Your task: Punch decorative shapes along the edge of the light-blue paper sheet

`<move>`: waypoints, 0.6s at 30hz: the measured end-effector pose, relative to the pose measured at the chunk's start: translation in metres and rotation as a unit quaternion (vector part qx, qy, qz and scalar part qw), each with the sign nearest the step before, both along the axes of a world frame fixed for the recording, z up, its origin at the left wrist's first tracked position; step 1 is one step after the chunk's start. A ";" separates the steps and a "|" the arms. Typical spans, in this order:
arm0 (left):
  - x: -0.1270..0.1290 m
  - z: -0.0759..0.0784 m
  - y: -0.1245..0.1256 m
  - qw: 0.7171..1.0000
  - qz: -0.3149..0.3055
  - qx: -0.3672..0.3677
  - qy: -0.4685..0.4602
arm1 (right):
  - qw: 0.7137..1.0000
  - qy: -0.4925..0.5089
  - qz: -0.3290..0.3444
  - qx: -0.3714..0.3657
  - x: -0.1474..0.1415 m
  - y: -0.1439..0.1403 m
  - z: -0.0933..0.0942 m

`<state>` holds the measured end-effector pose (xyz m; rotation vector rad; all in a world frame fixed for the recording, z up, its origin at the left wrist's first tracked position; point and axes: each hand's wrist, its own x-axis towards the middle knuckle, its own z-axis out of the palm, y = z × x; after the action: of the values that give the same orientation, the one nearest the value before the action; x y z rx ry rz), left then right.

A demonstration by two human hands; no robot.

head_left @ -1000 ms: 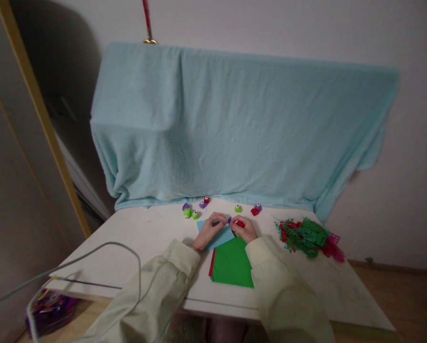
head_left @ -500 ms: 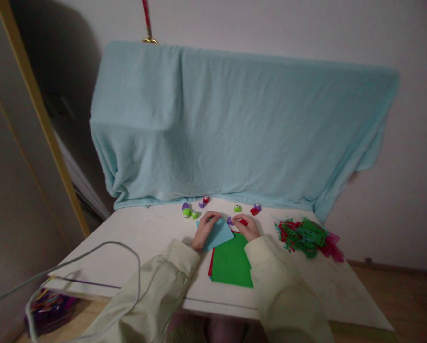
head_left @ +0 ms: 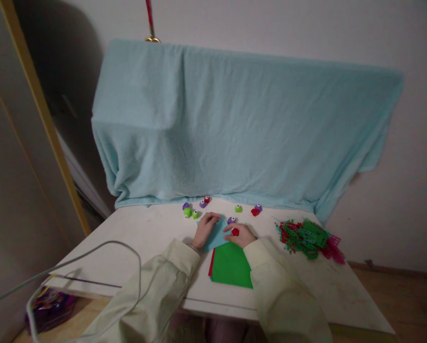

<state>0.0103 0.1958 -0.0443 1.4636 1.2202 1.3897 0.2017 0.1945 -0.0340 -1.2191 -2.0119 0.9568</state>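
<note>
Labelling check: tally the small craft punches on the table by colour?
Green punches: 3
Purple punches: 4
Red punches: 3, the last under the right hand
Total: 10

White table: green paper, small punches, plastic scrap pile.

Both arms, in pale cream sleeves, are reaching forward from the near edge of the table toward its far middle, the forearms angling inward so the hands are lying close together. The left hand is resting palm down with fingers curled and spread slightly, fingertips pointing toward the far edge. The right hand is lying just beside it, knuckles up, fingers bent inward toward the left hand.
</note>
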 end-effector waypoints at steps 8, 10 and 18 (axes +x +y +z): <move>0.001 0.004 -0.002 1.000 0.001 -0.013 0.002 | 0.996 -0.088 -0.022 0.028 -0.007 -0.006 0.002; 0.001 0.004 -0.003 1.000 0.000 -0.013 0.004 | 0.995 -0.094 -0.023 0.035 -0.008 -0.006 0.002; 0.001 0.001 -0.002 1.000 0.002 -0.020 0.008 | 0.993 -0.103 -0.029 0.043 -0.009 -0.009 0.006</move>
<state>0.0117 0.1940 -0.0436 1.4474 1.2541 1.3513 0.1931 0.1858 -0.0283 -1.3685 -2.1398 0.7330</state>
